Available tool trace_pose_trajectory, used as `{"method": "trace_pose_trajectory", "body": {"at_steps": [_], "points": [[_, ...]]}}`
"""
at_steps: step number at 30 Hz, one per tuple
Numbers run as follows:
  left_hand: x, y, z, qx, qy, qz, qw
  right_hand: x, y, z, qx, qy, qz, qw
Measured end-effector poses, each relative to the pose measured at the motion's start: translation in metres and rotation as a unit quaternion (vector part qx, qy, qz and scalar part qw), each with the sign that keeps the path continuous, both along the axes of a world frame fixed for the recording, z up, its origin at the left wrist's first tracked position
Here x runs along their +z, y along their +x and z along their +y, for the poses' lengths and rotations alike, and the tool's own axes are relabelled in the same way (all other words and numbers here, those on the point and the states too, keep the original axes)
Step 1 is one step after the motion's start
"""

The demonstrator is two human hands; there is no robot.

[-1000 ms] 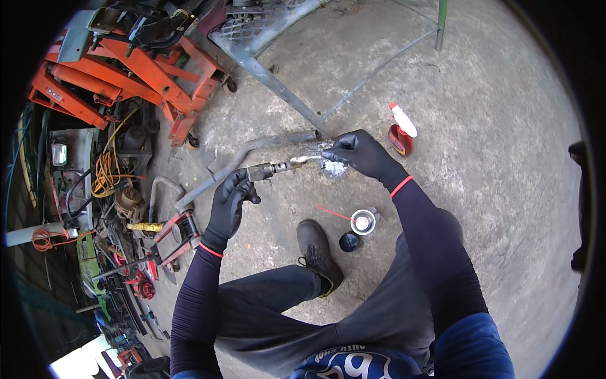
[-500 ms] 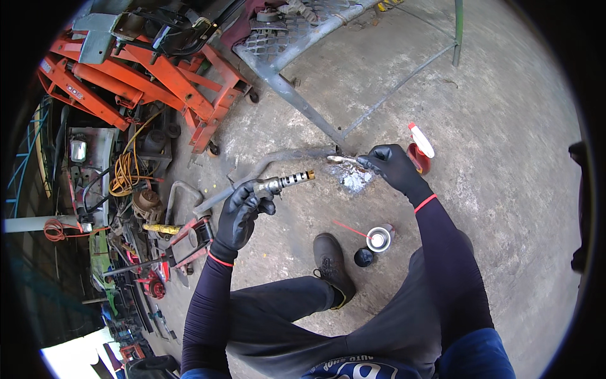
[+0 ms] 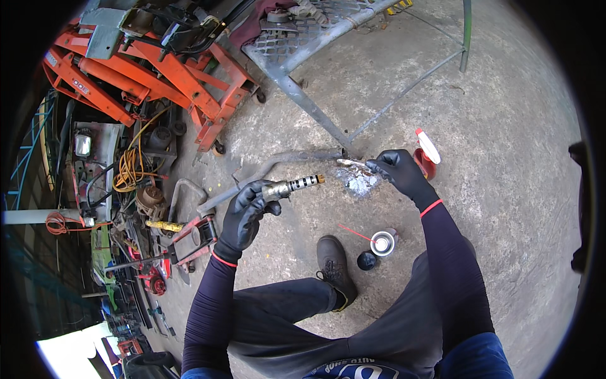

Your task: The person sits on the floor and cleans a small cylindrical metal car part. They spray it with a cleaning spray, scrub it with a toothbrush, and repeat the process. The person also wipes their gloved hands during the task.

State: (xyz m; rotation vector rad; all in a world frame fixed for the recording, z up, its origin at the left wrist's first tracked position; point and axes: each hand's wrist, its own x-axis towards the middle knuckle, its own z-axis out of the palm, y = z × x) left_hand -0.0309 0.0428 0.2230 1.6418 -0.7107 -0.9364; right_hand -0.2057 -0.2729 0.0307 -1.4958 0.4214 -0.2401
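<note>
In my gloved left hand (image 3: 245, 215) is a metal solenoid valve (image 3: 291, 186), held by its thick silvery body. Its slotted spool end points right, with an amber tip. My gloved right hand (image 3: 399, 170) pinches a slim whitish toothbrush-like tool (image 3: 352, 163), whose head points left toward the valve but stays apart from it; its bristles are too small to make out. Below the tool, a whitish, wet-looking patch (image 3: 362, 181) marks the floor. Near my right knee an aerosol can (image 3: 384, 242) stands upright with a thin red straw, its black cap (image 3: 367, 260) beside it.
A red spray bottle (image 3: 425, 163) with a white trigger stands beyond my right hand. Ahead is a grey metal-frame stand (image 3: 315, 117) with a mesh top. An orange shop crane (image 3: 183, 88), a bent pipe (image 3: 265, 165) and a floor jack (image 3: 192, 243) lie to the left.
The view has shifted slightly, so everything sits a little lower and to the right. Both hands keep their holds, and the tool and valve remain apart.
</note>
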Motion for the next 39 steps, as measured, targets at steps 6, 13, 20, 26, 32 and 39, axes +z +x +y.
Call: {"method": "trace_pose_trajectory", "body": {"at_steps": [6, 13, 20, 26, 32, 39], "points": [[-0.005, 0.002, 0.002, 0.01, -0.011, 0.023, 1.0, 0.004, -0.001, -0.002, 0.014, -0.012, 0.024, 1.0], [-0.047, 0.028, 0.007, 0.019, -0.075, -0.001, 0.997, 0.03, -0.003, 0.008, 0.041, -0.144, -0.048, 0.988], [-0.036, 0.035, -0.032, -0.011, 0.123, -0.152, 0.981, 0.062, 0.002, 0.027, 0.117, -0.191, -0.028, 0.974], [-0.018, 0.022, -0.06, -0.094, 0.093, -0.376, 0.917, 0.065, 0.001, 0.019, 0.111, -0.227, -0.032, 0.967], [-0.02, 0.027, -0.064, -0.099, 0.083, -0.367, 0.921, 0.069, -0.004, 0.011, 0.11, -0.228, -0.059, 0.966], [-0.025, 0.019, -0.069, -0.114, 0.098, -0.415, 0.897, 0.08, -0.002, 0.025, 0.132, -0.229, -0.055, 0.963]]}}
